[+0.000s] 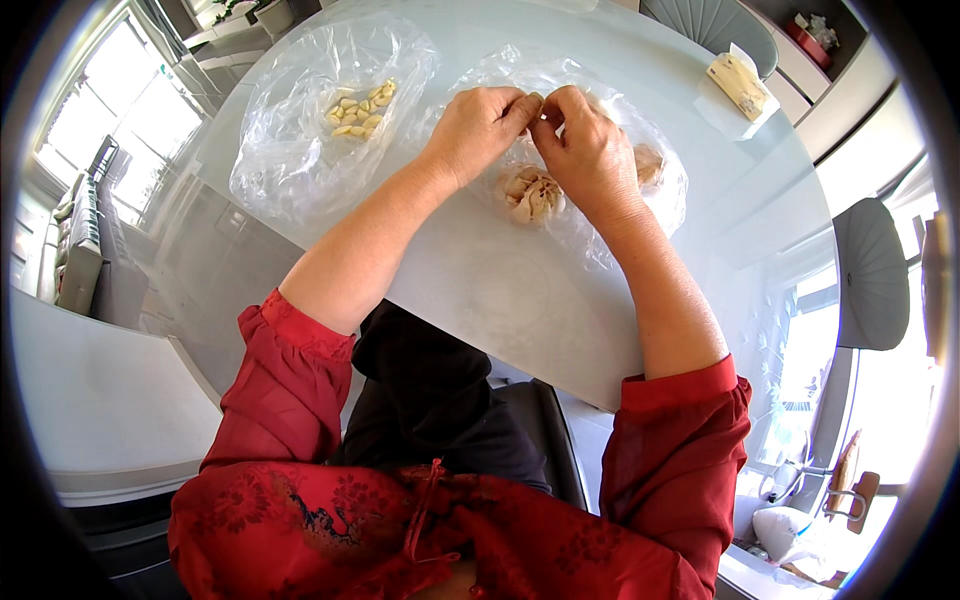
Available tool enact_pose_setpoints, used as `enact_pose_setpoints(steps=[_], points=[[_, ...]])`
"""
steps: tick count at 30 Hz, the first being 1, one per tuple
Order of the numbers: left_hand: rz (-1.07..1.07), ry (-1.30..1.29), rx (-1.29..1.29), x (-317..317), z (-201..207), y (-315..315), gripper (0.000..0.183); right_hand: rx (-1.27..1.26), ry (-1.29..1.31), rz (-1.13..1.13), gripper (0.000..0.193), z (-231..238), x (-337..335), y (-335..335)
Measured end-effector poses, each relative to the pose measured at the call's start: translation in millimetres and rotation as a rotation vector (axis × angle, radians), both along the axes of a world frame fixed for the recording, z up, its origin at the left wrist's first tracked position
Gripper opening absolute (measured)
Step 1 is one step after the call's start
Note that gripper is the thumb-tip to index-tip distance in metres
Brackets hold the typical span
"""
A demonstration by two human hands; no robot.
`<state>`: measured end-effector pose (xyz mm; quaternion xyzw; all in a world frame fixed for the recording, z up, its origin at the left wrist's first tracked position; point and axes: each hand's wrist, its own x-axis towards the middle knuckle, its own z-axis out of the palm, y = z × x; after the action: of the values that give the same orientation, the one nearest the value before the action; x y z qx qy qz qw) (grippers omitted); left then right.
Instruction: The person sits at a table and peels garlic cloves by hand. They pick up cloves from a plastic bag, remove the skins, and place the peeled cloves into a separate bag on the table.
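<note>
My left hand [480, 125] and my right hand [592, 150] meet fingertip to fingertip above a clear plastic bag [583, 238] spread on the table. Pinched between them is a small pale piece, a garlic clove [541, 100], mostly covered by the fingers. Below my hands, a garlic bulb [531, 193] with papery skin lies at the bag's near edge. More garlic [648, 164] shows beside my right wrist, partly hidden by the hand. To the left, several peeled cloves [357, 112] sit in a heap on a second clear plastic bag [290, 165].
Everything rests on a glossy pale round table [500, 290]. A tissue pack [738, 86] lies near its far right edge. Grey chairs stand at the far side [715, 30] and at the right [872, 275]. My legs in dark trousers [430, 390] are beneath the near edge.
</note>
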<state>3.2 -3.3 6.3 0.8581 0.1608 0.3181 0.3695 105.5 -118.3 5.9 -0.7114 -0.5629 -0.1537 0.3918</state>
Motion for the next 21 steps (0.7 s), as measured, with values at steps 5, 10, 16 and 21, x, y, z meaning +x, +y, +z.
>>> enact_pose_setpoints(steps=[5,10,16,21], points=[[-0.013,0.014,-0.074,-0.8,2.6,-2.5,0.029,0.001,-0.029,-0.015,0.012,-2.0,1.8,1.1],[-0.089,0.000,-0.183,-0.7,-0.5,0.5,0.024,-0.003,-0.016,-0.020,0.013,-1.3,2.6,0.2],[-0.081,0.019,-0.129,0.7,-1.3,0.6,0.021,-0.003,0.040,-0.045,0.014,-1.2,4.4,1.4],[-0.084,0.001,-0.111,-0.6,2.7,-3.7,0.021,0.025,0.085,-0.028,0.015,0.2,5.7,0.6]])
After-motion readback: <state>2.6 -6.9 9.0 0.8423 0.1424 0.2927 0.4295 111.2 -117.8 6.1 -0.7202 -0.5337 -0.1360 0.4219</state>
